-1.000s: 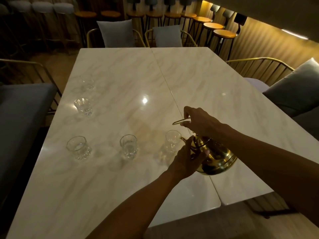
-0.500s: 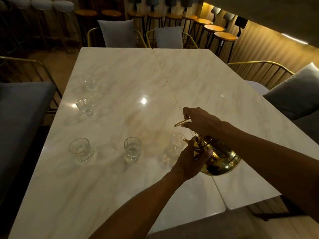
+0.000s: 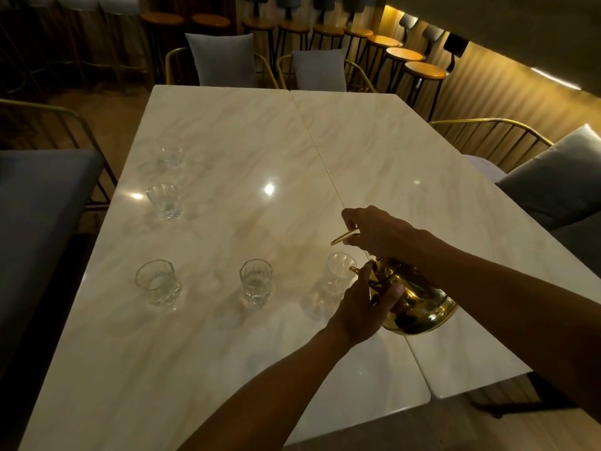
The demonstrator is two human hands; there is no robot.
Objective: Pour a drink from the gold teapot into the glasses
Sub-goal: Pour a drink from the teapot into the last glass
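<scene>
Since a second ago little has changed: I still hold the gold teapot (image 3: 419,304) tipped toward the same glass (image 3: 338,275), and my hands keep nearly the same places. My right hand (image 3: 380,232) reaches in from the right, wrist bent down, fingers closed on the thin gold handle (image 3: 343,237) above the pot. My left hand (image 3: 364,307) comes up from the near edge of the marble table (image 3: 227,369), forearm stretched forward, fingers wrapped against the pot's neck and lid. The spout (image 3: 354,270) sits at the glass's rim, by the seam between the two tabletops. Whether liquid runs I cannot tell. Two more glasses (image 3: 256,286) (image 3: 158,283) stand along the same row toward the left edge, two others (image 3: 164,200) (image 3: 170,154) farther up that edge.
</scene>
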